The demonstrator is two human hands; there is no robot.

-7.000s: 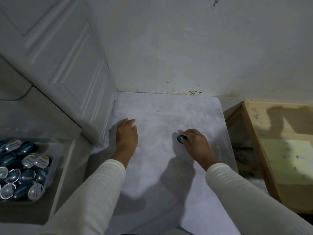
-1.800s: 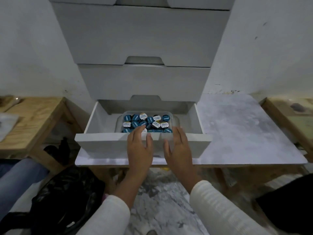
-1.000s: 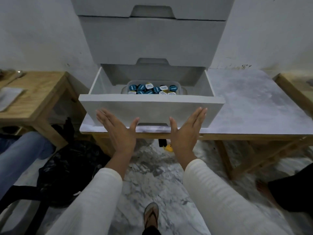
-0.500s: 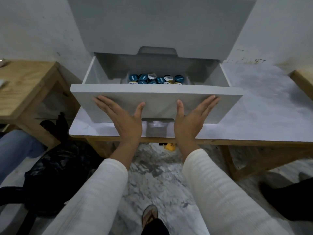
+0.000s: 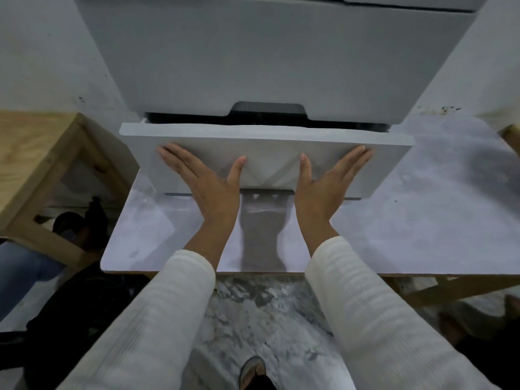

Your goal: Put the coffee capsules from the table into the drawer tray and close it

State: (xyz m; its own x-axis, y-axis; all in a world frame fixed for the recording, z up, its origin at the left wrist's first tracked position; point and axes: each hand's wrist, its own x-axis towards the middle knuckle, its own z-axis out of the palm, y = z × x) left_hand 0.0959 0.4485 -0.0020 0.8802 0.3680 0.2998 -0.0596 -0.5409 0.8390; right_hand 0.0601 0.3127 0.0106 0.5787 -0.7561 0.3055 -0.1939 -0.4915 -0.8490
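Note:
The bottom drawer (image 5: pixel 267 139) of a white drawer unit (image 5: pixel 267 52) stands on a grey marbled table (image 5: pixel 422 220). Only a narrow dark gap remains between the drawer front and the unit. My left hand (image 5: pixel 208 187) lies flat on the left half of the drawer front with straight, spread fingers. My right hand (image 5: pixel 329 184) presses flat on the right half in the same way. The tray and the coffee capsules are hidden inside the drawer.
A wooden side table (image 5: pixel 36 164) stands to the left, and a wooden frame edge (image 5: pixel 510 136) shows at the far right. Below are a marbled floor (image 5: pixel 267 319), a dark bag (image 5: pixel 76 319), a foot in a sandal (image 5: pixel 254 372), and another person's blue-clad leg (image 5: pixel 19 271).
Both flat hands have pushed the drawer inward. Half a second ago the capsules in the tray were in view; now the drawer is almost shut and hides them.

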